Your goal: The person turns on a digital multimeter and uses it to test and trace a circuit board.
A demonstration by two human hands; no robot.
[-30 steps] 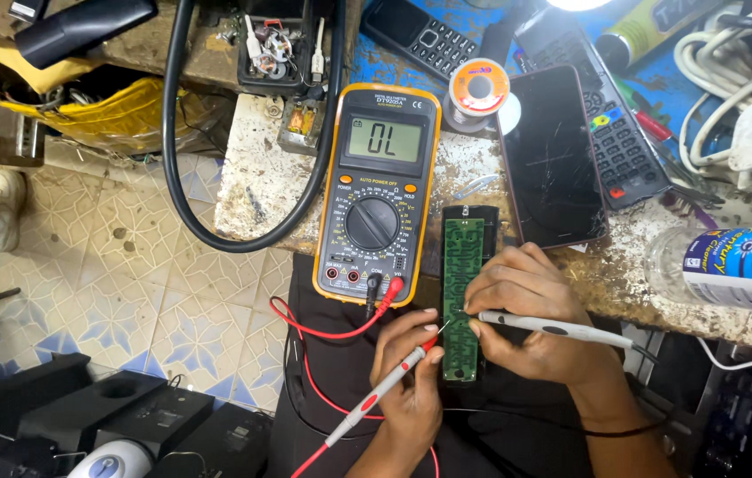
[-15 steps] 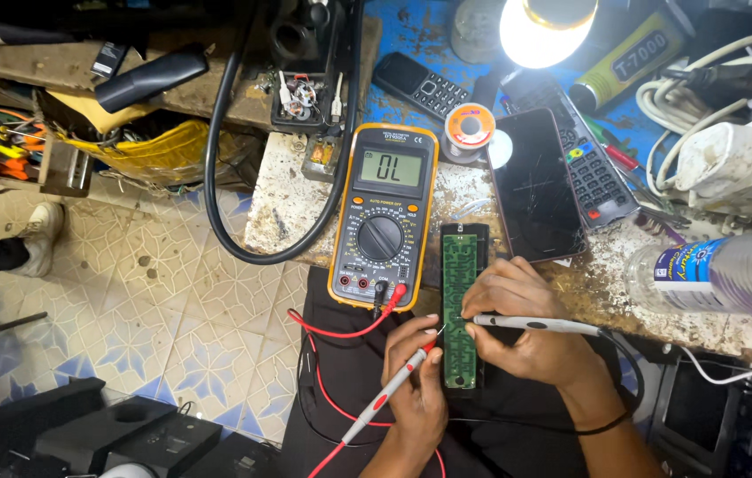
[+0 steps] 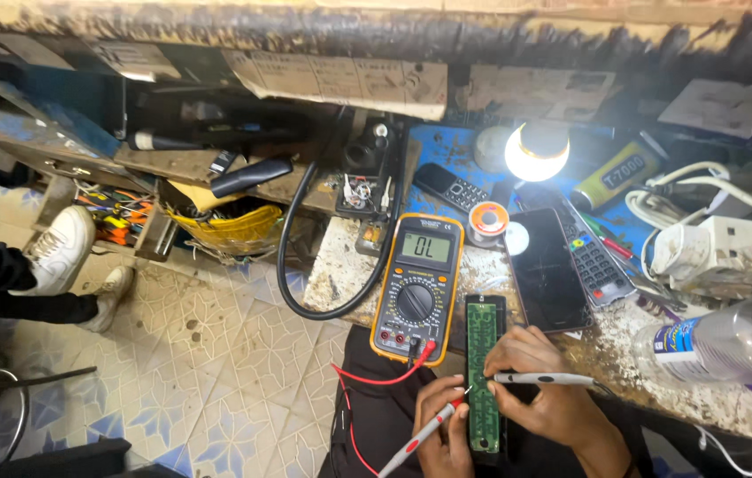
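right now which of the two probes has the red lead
The probe in the left hand, the red and grey probe, pointing up at the green board. The right hand holds a grey probe lying flat.

Open tiled floor (image 3: 208, 354) lies left of the bench, while the multimeter (image 3: 417, 288), phone (image 3: 546, 270) and bottle (image 3: 725, 341) crowd the worktop.

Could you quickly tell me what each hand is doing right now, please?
Left hand: closed on the red probe, tip at the green circuit board.
Right hand: closed on the pale probe.
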